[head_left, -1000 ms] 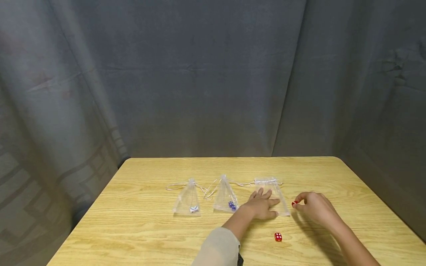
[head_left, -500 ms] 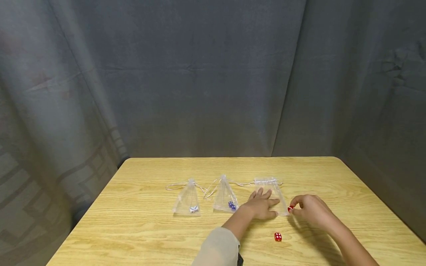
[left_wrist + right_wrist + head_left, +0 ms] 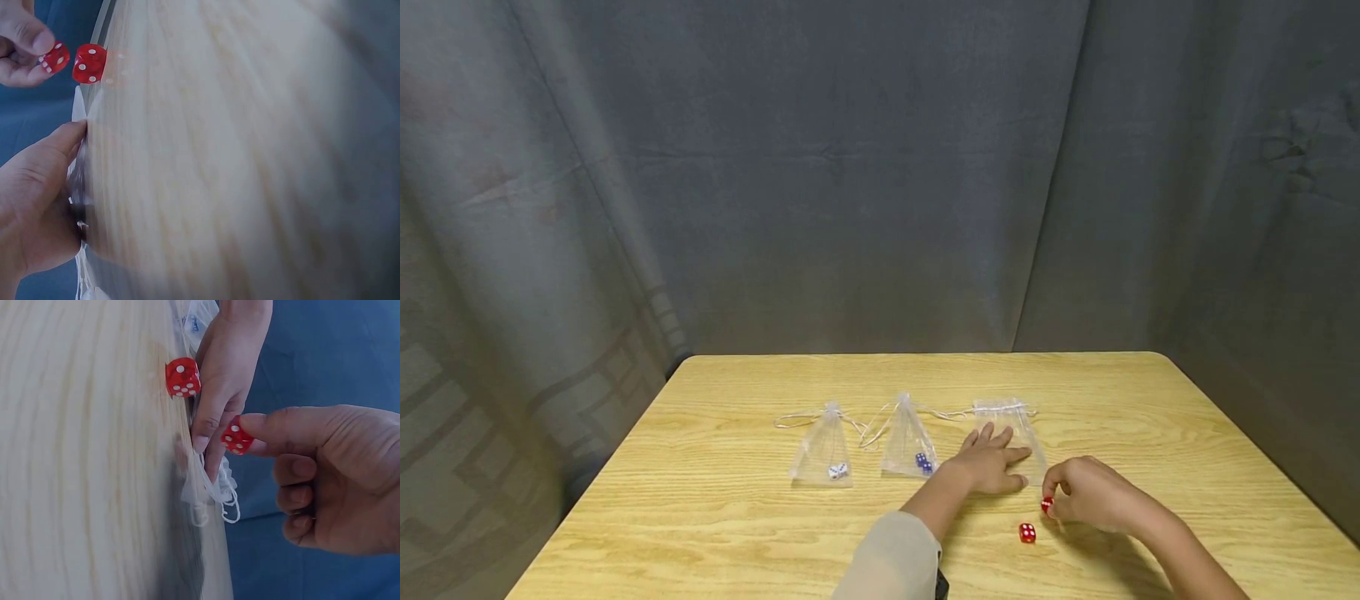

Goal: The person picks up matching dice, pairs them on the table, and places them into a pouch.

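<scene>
My left hand [image 3: 988,467] lies with spread fingers on a sheer white drawstring pouch [image 3: 1035,467] at the right of a row of pouches. Between thumb and fingertip, my right hand [image 3: 1093,496] pinches a red die [image 3: 237,435] with white pips, just off the pouch's near right corner. A second red die [image 3: 1027,533] rests on the table, nearer to me and slightly left of the held one. In the left wrist view the two dice appear side by side, beyond the left hand's thumb.
To the left lie two more sheer pouches, gathered at the top: one [image 3: 901,442] has blue dice [image 3: 922,462] inside, the other [image 3: 820,454] white dice [image 3: 838,472]. Their white cords [image 3: 872,433] trail across the wooden table [image 3: 715,533]. Grey curtains [image 3: 850,208] hang behind.
My right hand has moved toward me and a little left with the pinched die, from beside the pouch to near the second red die. The left hand has stayed on the pouch.
</scene>
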Motion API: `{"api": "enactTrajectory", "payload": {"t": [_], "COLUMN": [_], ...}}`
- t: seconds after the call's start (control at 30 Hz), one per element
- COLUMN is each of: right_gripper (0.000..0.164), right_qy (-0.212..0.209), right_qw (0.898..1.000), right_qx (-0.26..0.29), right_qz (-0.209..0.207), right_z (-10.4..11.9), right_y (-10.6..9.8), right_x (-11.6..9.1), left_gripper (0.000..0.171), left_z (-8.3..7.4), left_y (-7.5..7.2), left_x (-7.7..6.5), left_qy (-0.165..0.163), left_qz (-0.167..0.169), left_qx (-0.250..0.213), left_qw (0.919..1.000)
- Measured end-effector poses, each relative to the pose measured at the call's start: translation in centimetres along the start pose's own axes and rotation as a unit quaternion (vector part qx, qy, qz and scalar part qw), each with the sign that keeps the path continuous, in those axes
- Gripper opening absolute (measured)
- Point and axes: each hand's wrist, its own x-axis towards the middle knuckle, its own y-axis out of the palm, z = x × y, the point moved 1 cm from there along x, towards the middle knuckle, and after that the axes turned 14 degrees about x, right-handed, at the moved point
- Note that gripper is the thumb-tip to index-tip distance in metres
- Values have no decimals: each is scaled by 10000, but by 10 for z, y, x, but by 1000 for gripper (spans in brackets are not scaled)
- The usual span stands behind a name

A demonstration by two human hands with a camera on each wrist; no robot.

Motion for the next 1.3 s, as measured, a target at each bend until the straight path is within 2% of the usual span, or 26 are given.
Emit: {"api": "enactTrajectory", "payload": {"t": [0.1,0.23,0.5,1.03,1.3], "right_gripper": [15,17,22,24,23], "right_qy": [54,158,460,388,447], "right_qw": [9996,9991,9978,9975,9975], "right_qx": [78,29,-116,-234,-100], "right_qz": [268,387,453,543,543], "right_z": [1,2,3,1,3], "right_y": [3,6,14,18,16], "right_x": [-2,-2,-3,-4,-4], "left_gripper": [51,51,51,51,51], "left_z": [0,0,0,0,0], "left_y": [-1,-1,0,3,2], "left_x": [0,0,1,2,1], "left_qy": [11,31,54,26,30], "left_qz": [-31,-59,-64,-22,-32], "left_qx": [48,98,94,-4,34], "left_qw": [10000,9999,9999,10000,10000]}}
